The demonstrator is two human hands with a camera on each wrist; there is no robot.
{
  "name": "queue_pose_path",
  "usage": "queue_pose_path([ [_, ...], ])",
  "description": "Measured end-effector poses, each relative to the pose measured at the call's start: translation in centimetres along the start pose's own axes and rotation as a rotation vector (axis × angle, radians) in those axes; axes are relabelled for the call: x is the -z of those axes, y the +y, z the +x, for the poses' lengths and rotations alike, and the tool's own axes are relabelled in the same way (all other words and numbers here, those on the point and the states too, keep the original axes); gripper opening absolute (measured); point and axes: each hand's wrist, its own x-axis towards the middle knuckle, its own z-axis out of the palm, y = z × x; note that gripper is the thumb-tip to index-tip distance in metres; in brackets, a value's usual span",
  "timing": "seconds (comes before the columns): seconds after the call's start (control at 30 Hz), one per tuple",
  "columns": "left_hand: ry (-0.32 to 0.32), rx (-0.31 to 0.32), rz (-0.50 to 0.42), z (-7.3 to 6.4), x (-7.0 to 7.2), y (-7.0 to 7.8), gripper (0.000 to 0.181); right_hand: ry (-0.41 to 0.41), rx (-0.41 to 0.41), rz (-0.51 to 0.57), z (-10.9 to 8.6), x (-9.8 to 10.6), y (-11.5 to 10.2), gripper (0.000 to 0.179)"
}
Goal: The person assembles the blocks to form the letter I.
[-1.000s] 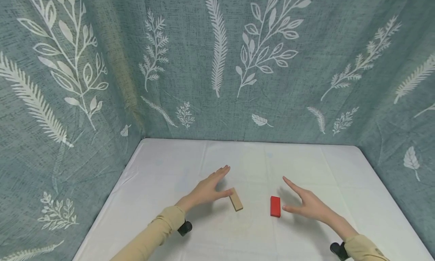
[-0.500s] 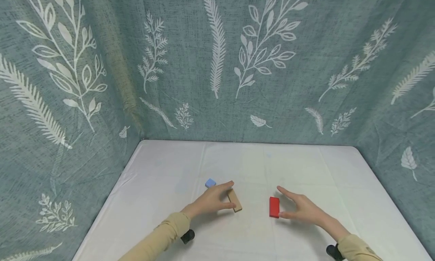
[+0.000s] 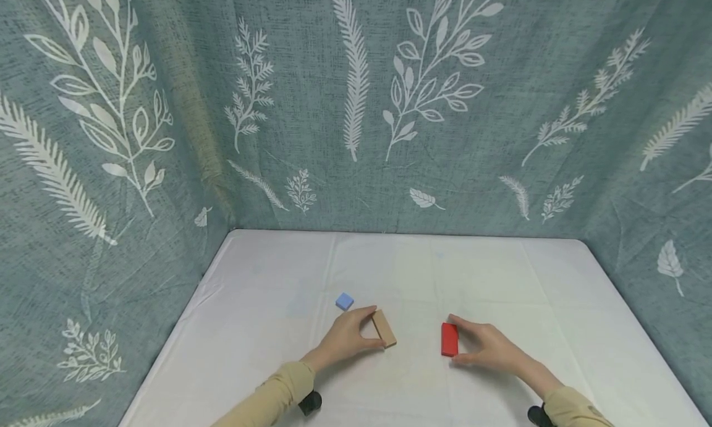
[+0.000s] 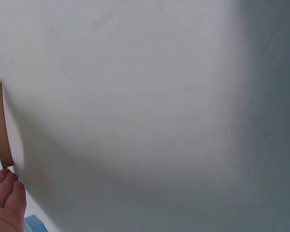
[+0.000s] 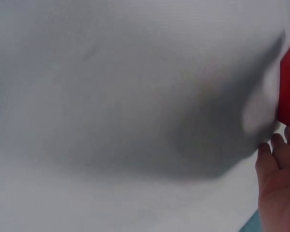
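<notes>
A flat wooden block (image 3: pixel 385 329) lies slightly slanted on the white cloth, left of centre. My left hand (image 3: pixel 345 337) spans its length from the left side, fingertips at the far end and thumb at the near end. In the left wrist view, fingertips (image 4: pixel 9 176) meet the end of that block. To the right lies a red block (image 3: pixel 449 340), pointing away from me. My right hand (image 3: pixel 491 348) pinches it lengthwise, index finger at the far end, thumb at the near one. The right wrist view has fingers (image 5: pixel 282 152) right at the red block's end.
A small blue block (image 3: pixel 344 301) lies just beyond my left hand. White cloth covers the table (image 3: pixel 473 272). Behind and at both sides hangs a green curtain (image 3: pixel 311 105) with white leaf patterns.
Both hands have come down and closed in on the two blocks, the right one moving leftward. The blue block, hidden by my left hand at first, now shows. Both blocks stay in place.
</notes>
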Motion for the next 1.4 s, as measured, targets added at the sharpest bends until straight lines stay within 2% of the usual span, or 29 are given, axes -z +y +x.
queue_pose_path([
  [0.23, 0.075, -0.001, 0.005, -0.4, -0.9, -0.1, 0.076, 0.012, -0.02, 0.006, 0.0, -0.4, -0.1, 0.085],
  [0.43, 0.093, -0.022, 0.025, -0.5, -1.1, 0.1, 0.078, 0.051, -0.024, -0.02, -0.1, -0.7, 0.0, 0.079],
  [0.6, 0.075, -0.047, 0.052, -0.3, -1.0, 0.0, 0.078, 0.068, -0.032, -0.023, -0.1, -0.8, 0.0, 0.076],
  [0.73, 0.032, -0.05, 0.064, 0.1, -0.6, -0.3, 0.075, 0.076, -0.039, -0.017, 0.0, -0.6, 0.0, 0.076],
  [1.0, -0.04, -0.067, 0.017, 0.8, 0.2, -0.6, 0.072, 0.088, -0.038, 0.021, 0.3, -0.3, 0.6, 0.074],
  [1.27, -0.059, -0.077, 0.0, 1.0, 0.3, -0.8, 0.072, 0.089, -0.042, 0.087, 0.7, -0.1, 0.3, 0.073],
  [1.4, -0.061, -0.074, 0.0, 1.0, 0.3, -0.9, 0.072, 0.096, -0.004, 0.084, 0.9, 0.1, 0.0, 0.072],
])
